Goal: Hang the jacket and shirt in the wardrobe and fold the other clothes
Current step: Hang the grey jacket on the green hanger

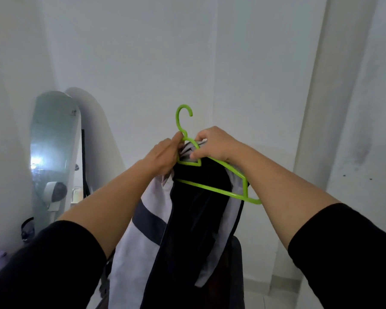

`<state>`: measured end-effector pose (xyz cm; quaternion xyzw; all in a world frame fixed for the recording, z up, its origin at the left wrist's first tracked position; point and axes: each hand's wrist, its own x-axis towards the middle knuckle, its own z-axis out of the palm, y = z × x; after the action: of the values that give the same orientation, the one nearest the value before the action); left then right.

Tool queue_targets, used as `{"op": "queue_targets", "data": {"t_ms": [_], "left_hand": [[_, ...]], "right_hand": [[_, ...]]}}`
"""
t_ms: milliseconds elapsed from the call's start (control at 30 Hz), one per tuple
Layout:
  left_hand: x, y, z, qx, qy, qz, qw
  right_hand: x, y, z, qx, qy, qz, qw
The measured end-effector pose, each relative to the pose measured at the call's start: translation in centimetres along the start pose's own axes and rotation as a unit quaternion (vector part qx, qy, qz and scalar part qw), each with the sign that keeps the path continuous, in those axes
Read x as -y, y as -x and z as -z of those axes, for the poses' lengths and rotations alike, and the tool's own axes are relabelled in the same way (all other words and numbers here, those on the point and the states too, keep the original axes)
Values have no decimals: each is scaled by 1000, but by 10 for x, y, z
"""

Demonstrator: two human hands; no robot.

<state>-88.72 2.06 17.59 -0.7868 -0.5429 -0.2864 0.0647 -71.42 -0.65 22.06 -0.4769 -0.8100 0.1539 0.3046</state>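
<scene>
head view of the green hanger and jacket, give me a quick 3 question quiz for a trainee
1. True or false: the bright green plastic hanger already hangs on a wardrobe rail.
2. Multiple choice: which garment is on the hanger? A) a plain red shirt B) a white and black jacket with a dark grey band C) blue jeans
3. Short answer: what stands against the wall at the far left?

Key
1. False: both hands hold it up in front of a bare white wall, hook free.
2. B. The left hand grips the collar and hanger neck; the right hand pinches the collar at the hanger's shoulder.
3. A tall rounded mirror.
</scene>
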Motion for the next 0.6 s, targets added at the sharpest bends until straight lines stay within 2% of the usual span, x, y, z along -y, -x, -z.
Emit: {"op": "queue_targets", "data": {"t_ms": [67,167,233,300,333,400,467,533,600], "left_hand": [[1,0,6,16,28,-9,999],[7,1,8,6,75,0,997],[7,4,8,-3,112,18,994],[5,6,9,3,96,-5,995],[4,7,10,8,78,-25,997],[3,7,11,6,64,-49,997],[1,5,11,2,63,-63,996],[0,5,10,7,50,-72,996],[0,4,10,15,28,-75,997]], "right_hand": [[1,-1,1,-51,48,39,997],[-4,1,-1,-95,62,69,991],[-7,2,-3,-115,57,71,989],[-11,5,-2,-118,15,47,992],[-14,7,1,-96,-17,15,995],[-23,11,8,5,-78,-70,994],[-31,20,10,101,-144,-159,972],[-37,25,7,156,-200,-195,948],[-44,30,4,177,-224,-197,938]]}}
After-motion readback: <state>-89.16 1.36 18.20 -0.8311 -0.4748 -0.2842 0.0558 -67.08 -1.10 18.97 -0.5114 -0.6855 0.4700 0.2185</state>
